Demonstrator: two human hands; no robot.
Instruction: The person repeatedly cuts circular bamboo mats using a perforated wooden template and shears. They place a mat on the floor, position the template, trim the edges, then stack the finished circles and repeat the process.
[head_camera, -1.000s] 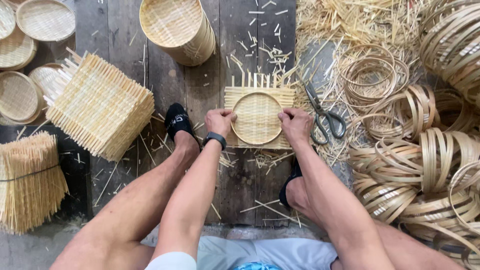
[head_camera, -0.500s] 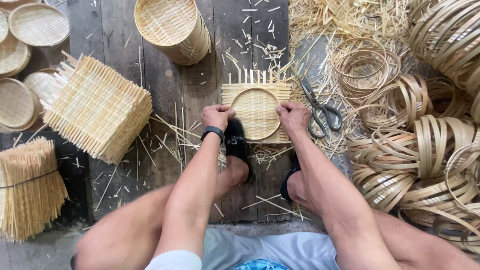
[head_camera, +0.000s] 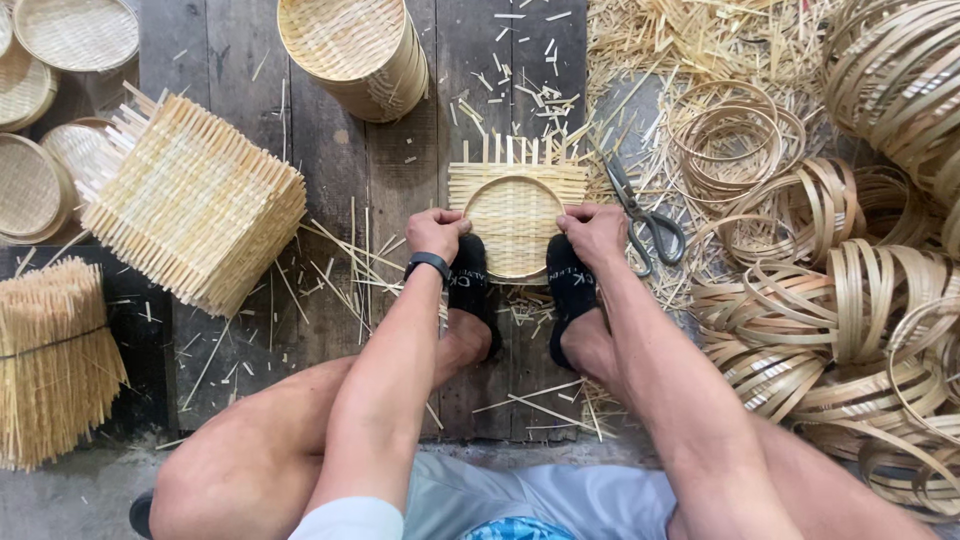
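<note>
A square woven bamboo mat lies on the dark plank floor with a round bamboo hoop pressed into its middle. My left hand grips the hoop's left edge. My right hand grips its right edge. Both of my feet, in black socks, rest against the near edge of the mat, one under each hand. A black watch sits on my left wrist.
Scissors lie just right of the mat. A stack of woven squares stands at left, a bundle of sticks at far left, stacked round trays behind, finished trays at upper left. Bamboo hoops and scraps cover the right side.
My feet have slid forward to the near edge of the mat, first the left, then the right. Both hands stayed on the hoop's sides.
</note>
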